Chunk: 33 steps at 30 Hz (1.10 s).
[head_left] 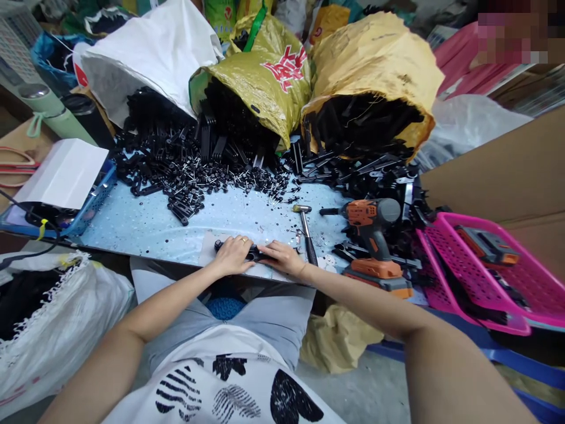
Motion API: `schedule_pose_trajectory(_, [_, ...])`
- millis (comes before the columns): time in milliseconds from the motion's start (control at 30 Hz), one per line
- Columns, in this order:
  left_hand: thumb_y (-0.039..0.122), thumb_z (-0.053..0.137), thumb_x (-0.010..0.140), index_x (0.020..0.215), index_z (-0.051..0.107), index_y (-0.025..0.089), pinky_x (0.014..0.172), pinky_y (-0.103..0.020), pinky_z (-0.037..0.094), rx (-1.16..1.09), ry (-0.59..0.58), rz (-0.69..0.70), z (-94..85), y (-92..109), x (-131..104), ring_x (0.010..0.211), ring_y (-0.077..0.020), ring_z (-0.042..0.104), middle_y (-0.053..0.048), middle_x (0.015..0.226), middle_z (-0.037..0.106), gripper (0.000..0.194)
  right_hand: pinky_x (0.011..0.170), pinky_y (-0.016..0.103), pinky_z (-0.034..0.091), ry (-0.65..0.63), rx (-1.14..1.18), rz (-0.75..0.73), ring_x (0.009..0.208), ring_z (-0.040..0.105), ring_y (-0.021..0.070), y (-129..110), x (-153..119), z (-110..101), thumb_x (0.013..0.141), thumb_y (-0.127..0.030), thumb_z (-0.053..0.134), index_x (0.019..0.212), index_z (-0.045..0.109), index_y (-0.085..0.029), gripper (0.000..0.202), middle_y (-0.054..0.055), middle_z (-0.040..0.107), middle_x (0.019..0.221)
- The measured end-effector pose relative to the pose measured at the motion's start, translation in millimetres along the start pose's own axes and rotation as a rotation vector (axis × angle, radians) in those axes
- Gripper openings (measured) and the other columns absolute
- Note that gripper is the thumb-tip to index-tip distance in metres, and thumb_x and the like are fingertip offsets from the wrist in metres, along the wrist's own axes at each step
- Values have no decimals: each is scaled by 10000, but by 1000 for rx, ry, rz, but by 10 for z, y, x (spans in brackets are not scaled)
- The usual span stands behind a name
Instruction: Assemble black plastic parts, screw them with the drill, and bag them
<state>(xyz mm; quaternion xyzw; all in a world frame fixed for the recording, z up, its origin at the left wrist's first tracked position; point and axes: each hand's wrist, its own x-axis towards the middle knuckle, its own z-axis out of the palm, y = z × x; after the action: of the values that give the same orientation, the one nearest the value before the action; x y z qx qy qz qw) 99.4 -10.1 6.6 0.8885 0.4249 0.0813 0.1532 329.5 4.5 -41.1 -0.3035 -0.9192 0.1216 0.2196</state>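
Observation:
At the table's front edge, my left hand is closed over a long black plastic part that lies flat on the surface. My right hand grips the same part farther right, fingers pressed on it. Much of the part is hidden under both hands. Just right of my right hand lies a small hammer with a black handle. An orange and black cordless drill stands on its battery beyond it.
Three sacks, white, olive-yellow and tan, spill black plastic parts and pins across the table's back. Pink baskets stand right; a blue basket and green bottle stand left. A person in pink is at the back right.

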Motion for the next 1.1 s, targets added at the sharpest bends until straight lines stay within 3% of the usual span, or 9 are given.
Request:
schedule_pose_trajectory(133, [486, 618, 777, 1104, 509, 120, 859, -387, 367, 17, -7, 16, -1, -3, 21, 1044, -294, 493, -139, 1063, 566, 503, 686, 281, 473, -103, 48, -181, 741, 557, 163, 145, 67, -82, 907, -412, 501, 1278, 524, -194, 430, 62, 614, 806])
schedule_pose_trajectory(267, [442, 562, 827, 1164, 503, 108, 884, -414, 367, -13, 52, 37, -10, 22, -53, 1076, -301, 485, -160, 1096, 568, 478, 696, 301, 472, -53, -6, -85, 785, 566, 186, 31, 46, -175, 903, -411, 506, 1326, 473, -176, 485, 82, 631, 847])
schedule_pose_trajectory(367, [375, 464, 888, 1135, 560, 148, 919, -415, 358, -49, 185, 55, -8, 29, -320, 1099, -281, 496, -152, 1097, 591, 350, 758, 346, 480, 15, -16, 21, 887, 577, 220, -202, 103, -234, 887, -432, 524, 1393, 386, -172, 585, 122, 634, 984])
schedule_pose_trajectory(467, [398, 405, 903, 846, 658, 169, 798, -385, 405, 22, 225, -227, 16, 42, -648, 915, -274, 580, -143, 833, 638, 346, 857, 378, 467, 111, 18, 46, 1009, 570, 236, -482, 371, -172, 910, -410, 486, 1394, 394, -207, 533, 136, 606, 1131])
schedule_pose_trajectory(567, [477, 411, 879, 760, 676, 153, 665, -356, 413, 68, 127, -542, 39, 103, -800, 771, -282, 614, -159, 740, 643, 435, 934, 381, 449, 30, 96, -8, 1134, 528, 243, -723, 749, 19, 930, -439, 422, 1372, 438, -207, 499, 139, 538, 1270])
schedule_pose_trajectory(667, [448, 394, 883, 841, 695, 132, 631, -339, 412, 24, 51, -647, 42, 173, -740, 732, -281, 637, -169, 783, 673, 438, 969, 378, 440, -52, 179, 17, 1185, 503, 228, -837, 986, 192, 949, -449, 362, 1343, 481, -209, 476, 126, 527, 1293])
schedule_pose_trajectory(833, [447, 424, 865, 817, 708, 120, 652, -338, 423, -35, 16, -735, 16, 107, -643, 759, -291, 658, -185, 800, 686, 436, 1000, 378, 419, -52, 304, 124, 1172, 514, 189, -820, 992, 240, 985, -369, 279, 1292, 541, -216, 432, 98, 560, 1276])
schedule_pose_trajectory(967, [416, 438, 858, 798, 709, 128, 671, -355, 437, -62, 25, -718, 42, 67, -646, 779, -304, 658, -183, 802, 682, 400, 971, 421, 424, -76, 248, 167, 1123, 532, 210, -828, 985, 262, 985, -370, 273, 1271, 565, -210, 439, 105, 558, 1289])
schedule_pose_trajectory(1100, [262, 438, 855, 975, 671, 78, 657, -348, 451, -124, 68, -658, 136, 194, -523, 763, -288, 658, -189, 833, 679, 321, 983, 432, 407, -87, 240, 235, 1139, 522, 220, -891, 1044, 292, 991, -368, 242, 1269, 570, -212, 458, 108, 555, 1296])
